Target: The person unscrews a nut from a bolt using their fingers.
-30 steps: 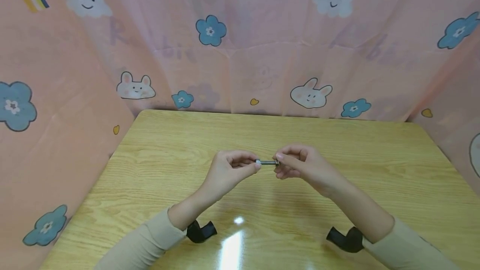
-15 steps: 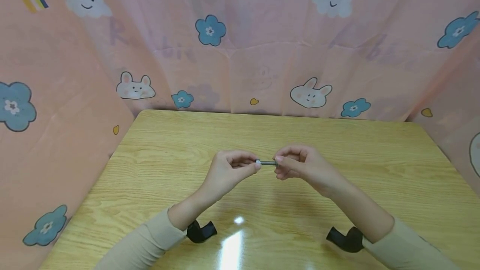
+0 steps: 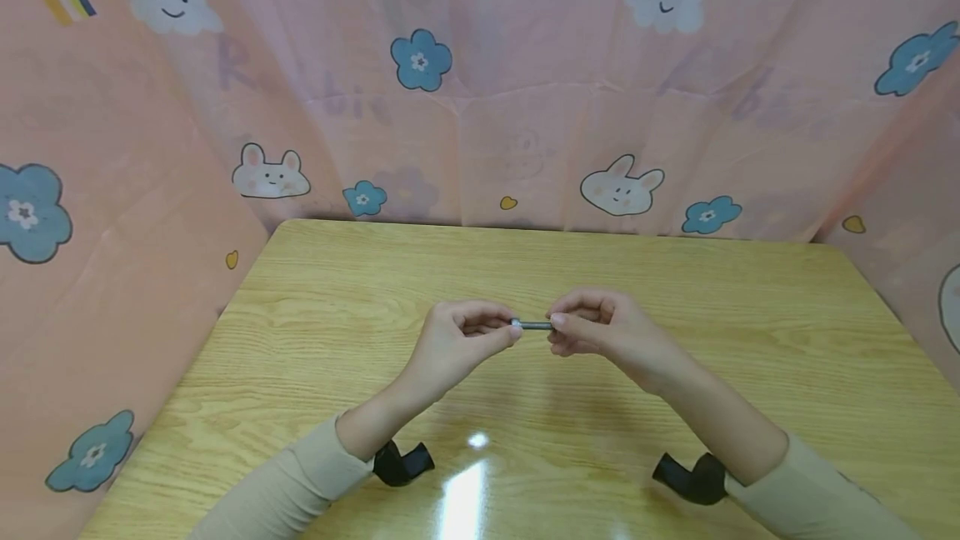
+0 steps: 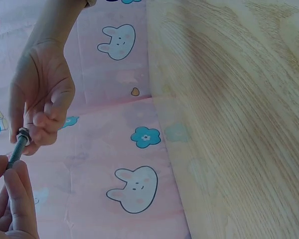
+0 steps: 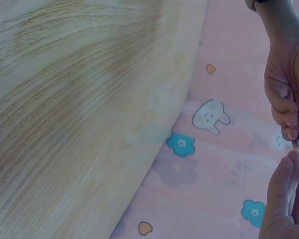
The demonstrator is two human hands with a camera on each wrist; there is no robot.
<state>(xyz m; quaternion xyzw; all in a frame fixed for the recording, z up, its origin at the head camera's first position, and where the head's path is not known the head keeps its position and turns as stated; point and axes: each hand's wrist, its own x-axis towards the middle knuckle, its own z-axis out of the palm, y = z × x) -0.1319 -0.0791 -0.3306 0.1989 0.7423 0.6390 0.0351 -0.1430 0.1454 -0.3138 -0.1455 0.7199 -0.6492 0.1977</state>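
Fingers of left hand [image 3: 467, 340] and right hand [image 3: 609, 333] pinch a bolt [image 3: 536, 326] between them, likely stiff, light, best held by its ends.

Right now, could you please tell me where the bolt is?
In the head view, the bolt is just right of centre, lying crosswise over the wooden table, held between the left hand and the right hand.

In the head view, we could make out a capital R [image 3: 235, 62], faint and purple, toward the left of the pink cloth [image 3: 480, 136]. The letters after it [image 3: 356, 107] were too blurred for us to settle. Farther right, more pale lettering [image 3: 768, 100] on the same cloth was too faded for us to read.
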